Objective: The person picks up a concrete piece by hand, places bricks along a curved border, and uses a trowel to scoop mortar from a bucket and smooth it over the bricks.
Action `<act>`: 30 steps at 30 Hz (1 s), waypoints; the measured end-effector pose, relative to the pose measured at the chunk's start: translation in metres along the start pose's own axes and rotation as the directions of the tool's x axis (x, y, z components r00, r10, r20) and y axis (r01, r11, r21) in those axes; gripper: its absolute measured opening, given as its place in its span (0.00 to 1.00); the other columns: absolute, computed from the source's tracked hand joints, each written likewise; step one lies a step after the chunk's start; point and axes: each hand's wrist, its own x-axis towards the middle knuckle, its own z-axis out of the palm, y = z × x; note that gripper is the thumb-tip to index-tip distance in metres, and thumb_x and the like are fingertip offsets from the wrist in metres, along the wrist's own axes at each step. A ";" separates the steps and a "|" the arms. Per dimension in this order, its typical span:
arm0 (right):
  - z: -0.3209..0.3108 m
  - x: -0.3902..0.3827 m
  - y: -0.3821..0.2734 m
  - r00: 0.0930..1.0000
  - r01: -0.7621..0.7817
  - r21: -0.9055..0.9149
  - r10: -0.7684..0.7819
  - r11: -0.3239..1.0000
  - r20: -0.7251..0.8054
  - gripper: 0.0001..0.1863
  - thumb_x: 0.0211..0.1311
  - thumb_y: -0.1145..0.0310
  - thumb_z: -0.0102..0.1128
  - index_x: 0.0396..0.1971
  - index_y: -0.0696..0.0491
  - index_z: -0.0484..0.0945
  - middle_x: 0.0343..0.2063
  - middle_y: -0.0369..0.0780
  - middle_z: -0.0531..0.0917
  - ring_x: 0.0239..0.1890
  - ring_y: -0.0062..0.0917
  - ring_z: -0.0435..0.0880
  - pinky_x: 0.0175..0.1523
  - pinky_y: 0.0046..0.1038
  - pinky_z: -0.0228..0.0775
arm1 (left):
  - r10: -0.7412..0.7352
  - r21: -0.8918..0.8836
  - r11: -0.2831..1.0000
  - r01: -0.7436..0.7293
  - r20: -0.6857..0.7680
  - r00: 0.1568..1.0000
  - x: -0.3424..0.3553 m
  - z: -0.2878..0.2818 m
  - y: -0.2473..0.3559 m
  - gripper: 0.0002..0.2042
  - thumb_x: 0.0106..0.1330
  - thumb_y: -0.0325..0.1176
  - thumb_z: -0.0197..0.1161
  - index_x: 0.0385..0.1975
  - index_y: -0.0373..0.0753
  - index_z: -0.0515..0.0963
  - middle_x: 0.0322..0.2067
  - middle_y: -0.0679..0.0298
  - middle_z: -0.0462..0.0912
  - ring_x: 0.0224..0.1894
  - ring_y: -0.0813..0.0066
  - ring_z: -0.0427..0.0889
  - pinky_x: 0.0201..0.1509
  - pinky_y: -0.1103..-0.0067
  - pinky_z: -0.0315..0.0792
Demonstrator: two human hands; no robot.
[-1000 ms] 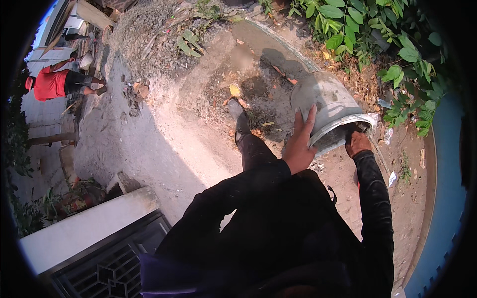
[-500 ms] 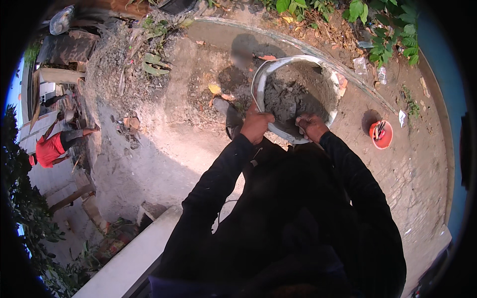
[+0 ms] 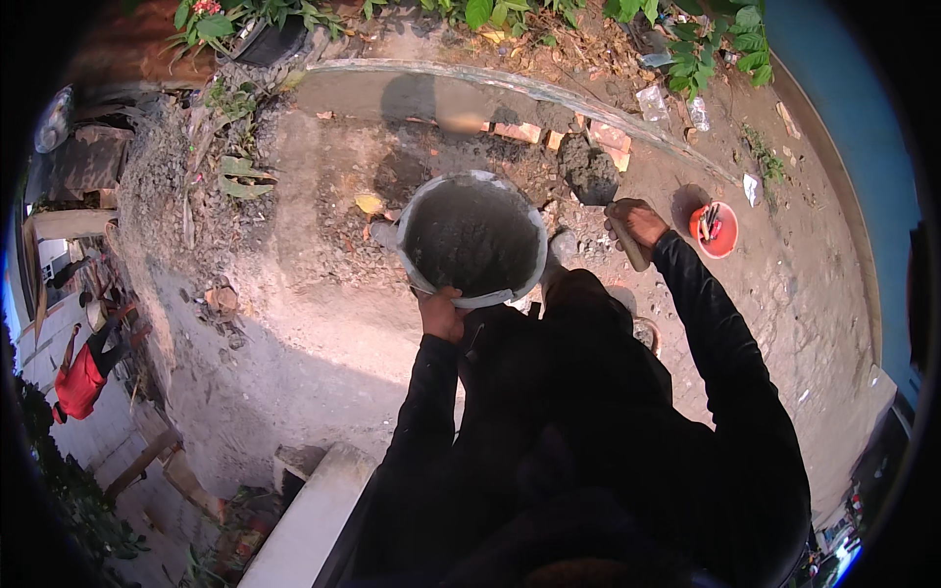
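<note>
A wide mortar bucket (image 3: 478, 298) is placed just in front of the person's body, over the near middle of the ground, with wet grey mortar (image 3: 472, 235) lying inside below its rim. Whether it is rested on the ground or borne by the hand and leg cannot be told. Its near rim is grasped by the left hand (image 3: 443, 314). By the right hand (image 3: 642, 221), a trowel (image 3: 630, 245) is gripped at its handle, and what appears to be a mortar load (image 3: 588, 169) is carried on the blade, beyond the bucket's right side.

Mortar could be shed from the blade if the wrist were rolled, since the load is heaped. The bucket could be tipped if its rim were pulled by that single hand, as no second hold is seen.

Near the load, broken bricks (image 3: 611, 137) are strewn along a low concrete curb (image 3: 549, 90) at the ground's far edge. Farther right, a red-orange pail (image 3: 725, 243) is set, with small items in it; it could be knocked by a backward-swung elbow. Beyond, the ground's right edge is bounded by a blue wall (image 3: 823, 118). Far left, a co-worker in a red shirt (image 3: 80, 382) is seen.
</note>
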 end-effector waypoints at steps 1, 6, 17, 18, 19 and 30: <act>-0.010 0.025 -0.003 0.998 -0.051 0.084 0.053 0.995 -0.029 0.10 0.64 0.64 0.48 0.38 0.53 0.73 0.26 0.38 0.78 0.21 0.24 0.77 0.22 0.27 0.72 | 0.006 -0.006 1.000 -0.006 -0.003 1.000 0.002 -0.002 -0.002 0.24 0.52 0.16 0.50 0.52 0.42 0.62 0.42 0.54 0.69 0.40 0.54 0.77 0.33 0.57 0.81; -0.027 0.135 -0.020 0.920 -0.055 0.530 0.250 0.846 -0.303 0.08 0.63 0.66 0.48 0.38 0.52 0.70 0.24 0.38 0.76 0.22 0.26 0.78 0.23 0.29 0.73 | -0.072 -0.057 0.996 0.072 0.010 0.997 0.005 -0.022 -0.003 0.32 0.49 0.16 0.51 0.57 0.46 0.58 0.42 0.58 0.70 0.40 0.59 0.77 0.30 0.65 0.80; 0.037 -0.043 0.018 0.982 -0.033 -0.015 0.035 0.999 0.184 0.18 0.62 0.62 0.53 0.50 0.53 0.69 0.29 0.39 0.78 0.25 0.25 0.79 0.23 0.27 0.72 | 0.101 0.058 0.992 -0.110 0.148 0.984 0.020 0.009 0.023 0.34 0.48 0.15 0.51 0.60 0.46 0.58 0.45 0.57 0.71 0.38 0.62 0.78 0.30 0.69 0.80; 0.041 -0.043 0.015 0.964 0.012 -0.228 0.049 0.974 0.262 0.20 0.60 0.62 0.55 0.50 0.54 0.69 0.33 0.44 0.81 0.28 0.32 0.82 0.30 0.33 0.76 | 0.123 0.102 0.984 -0.145 0.198 0.972 0.026 0.012 0.022 0.36 0.48 0.14 0.50 0.62 0.48 0.57 0.45 0.57 0.71 0.38 0.62 0.78 0.30 0.69 0.80; 0.051 -0.035 0.016 0.959 0.017 -0.219 0.046 0.976 0.280 0.20 0.60 0.62 0.55 0.50 0.54 0.69 0.33 0.44 0.81 0.28 0.32 0.82 0.30 0.33 0.76 | 0.143 0.144 0.972 -0.183 0.251 0.957 0.029 0.013 0.022 0.38 0.48 0.13 0.50 0.64 0.49 0.56 0.46 0.58 0.71 0.38 0.63 0.77 0.30 0.69 0.80; 0.092 -0.028 -0.035 0.928 0.260 -0.965 -0.266 -0.039 0.261 0.19 0.64 0.62 0.41 0.46 0.56 0.76 0.36 0.51 0.82 0.41 0.45 0.82 0.46 0.41 0.75 | 0.107 0.193 0.960 -0.204 0.422 0.900 -0.010 0.054 0.066 0.27 0.50 0.12 0.53 0.53 0.40 0.65 0.38 0.60 0.77 0.37 0.67 0.81 0.37 0.74 0.79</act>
